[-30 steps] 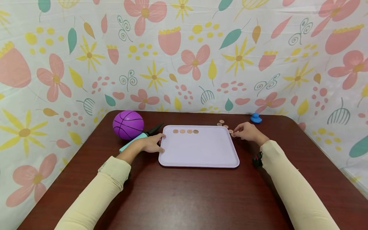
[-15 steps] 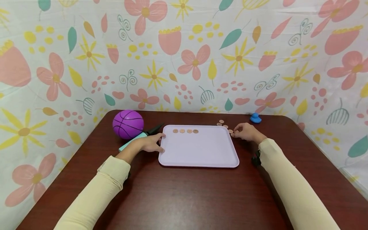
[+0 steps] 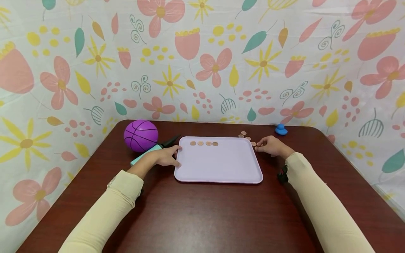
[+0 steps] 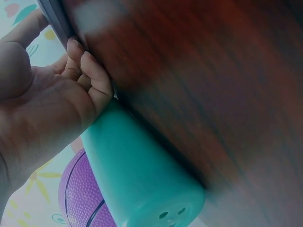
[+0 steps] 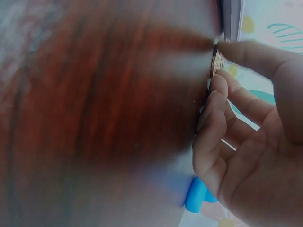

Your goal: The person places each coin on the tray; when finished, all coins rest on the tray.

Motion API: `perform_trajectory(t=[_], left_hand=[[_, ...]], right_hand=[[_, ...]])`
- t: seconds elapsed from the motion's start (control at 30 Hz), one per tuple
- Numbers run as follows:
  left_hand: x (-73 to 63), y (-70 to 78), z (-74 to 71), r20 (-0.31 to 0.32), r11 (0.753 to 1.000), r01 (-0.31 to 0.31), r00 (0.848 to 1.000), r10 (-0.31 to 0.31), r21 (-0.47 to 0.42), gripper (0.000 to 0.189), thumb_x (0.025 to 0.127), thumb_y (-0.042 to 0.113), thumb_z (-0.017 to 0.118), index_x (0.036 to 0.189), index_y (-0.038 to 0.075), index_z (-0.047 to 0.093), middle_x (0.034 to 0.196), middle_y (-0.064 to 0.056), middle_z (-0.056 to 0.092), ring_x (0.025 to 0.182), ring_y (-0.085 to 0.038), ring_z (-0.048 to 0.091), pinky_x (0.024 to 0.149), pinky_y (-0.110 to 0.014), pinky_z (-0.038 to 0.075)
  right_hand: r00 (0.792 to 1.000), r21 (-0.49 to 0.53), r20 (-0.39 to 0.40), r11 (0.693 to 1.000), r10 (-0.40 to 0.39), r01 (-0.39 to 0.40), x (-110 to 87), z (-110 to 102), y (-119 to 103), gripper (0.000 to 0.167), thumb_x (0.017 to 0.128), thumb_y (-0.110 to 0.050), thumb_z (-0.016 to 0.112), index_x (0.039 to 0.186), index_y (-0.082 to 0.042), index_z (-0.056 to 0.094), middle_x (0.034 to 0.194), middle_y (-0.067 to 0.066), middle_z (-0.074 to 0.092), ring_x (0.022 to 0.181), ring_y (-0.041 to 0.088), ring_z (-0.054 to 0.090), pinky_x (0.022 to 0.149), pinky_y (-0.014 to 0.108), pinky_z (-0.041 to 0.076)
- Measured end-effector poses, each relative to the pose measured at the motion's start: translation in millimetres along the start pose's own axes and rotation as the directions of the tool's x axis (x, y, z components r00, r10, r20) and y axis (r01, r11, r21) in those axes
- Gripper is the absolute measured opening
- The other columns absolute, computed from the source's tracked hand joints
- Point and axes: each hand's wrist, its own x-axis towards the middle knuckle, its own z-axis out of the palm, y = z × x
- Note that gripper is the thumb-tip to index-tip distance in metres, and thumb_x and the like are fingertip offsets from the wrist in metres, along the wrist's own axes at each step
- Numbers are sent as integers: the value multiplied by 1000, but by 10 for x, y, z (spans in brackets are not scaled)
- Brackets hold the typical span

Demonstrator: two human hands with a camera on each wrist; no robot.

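A pale lilac tray lies on the dark wooden table, with several copper coins in a row along its far left side. My left hand holds the tray's left edge, thumb near the front corner and fingers farther back. Just off the tray's right side, my right hand pinches at a coin; the right wrist view shows the coin on edge between thumb and fingertips, partly covered. More loose coins trail along the table behind the tray's far right corner.
A purple mini basketball stands at the back left. Touching it is a turquoise-handled object with a dark pointed end, close behind my left hand. A blue rubber duck sits at the back right, before the flowered cloth.
My right fingertips have drawn together slightly at the coin beside the tray. The left hand, the tray and its row of coins stay in place.
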Motion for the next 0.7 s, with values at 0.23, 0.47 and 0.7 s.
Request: perform_trajectory(t=[0.23,0.47,0.7], left_hand=[[14,-5,-6,-6,1000,-4,1000,4,2,79,89,25,72,152,5,29,123,-15,51,107,-24,50,95,-36,39],[14,1,2,-5,1000,-4,1000,4,-3,80,88,24,72,152,4,28,126,-16,50,111,-26,49,98,-38,38],[-6,15,7,-5,1000,-14,1000,14,1,80,88,24,72,152,3,28,126,-17,50,112,-27,48,99,-38,38]], right_hand=[[1000,38,18,999,4,-4,12,-16,13,35,91,-30,73,107,1,65,87,7,60,75,20,54,59,35,53],[1000,30,24,1000,0,-1,-24,-10,7,34,93,-29,71,106,2,64,87,7,59,75,21,54,59,34,52],[999,23,28,1000,15,-16,-30,19,14,35,94,-28,69,107,4,61,84,7,58,71,19,54,59,33,51]])
